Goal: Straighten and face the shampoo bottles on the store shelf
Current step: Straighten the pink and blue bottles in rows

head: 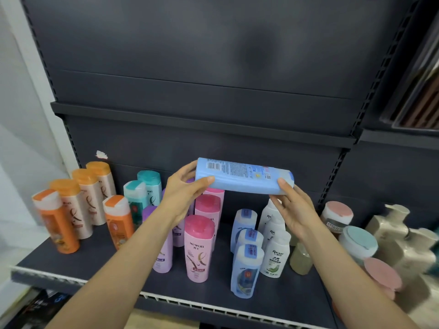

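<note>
A: The blue bottle (242, 176) is up in the air, over the middle of the shelf (99, 264). It lies flat on its side, long way going left to right.

B: Who has it?

A: Both hands. The left hand (183, 195) grips one end, and the right hand (293, 207) holds the other end from under, fingers curled on it.

B: Which way is it showing?

A: The back label with the stripes faces us.

B: So what next?

A: I think it must be tipped up and turned, then stood with the other blue bottles (245, 264) just below, near the front edge.
</note>
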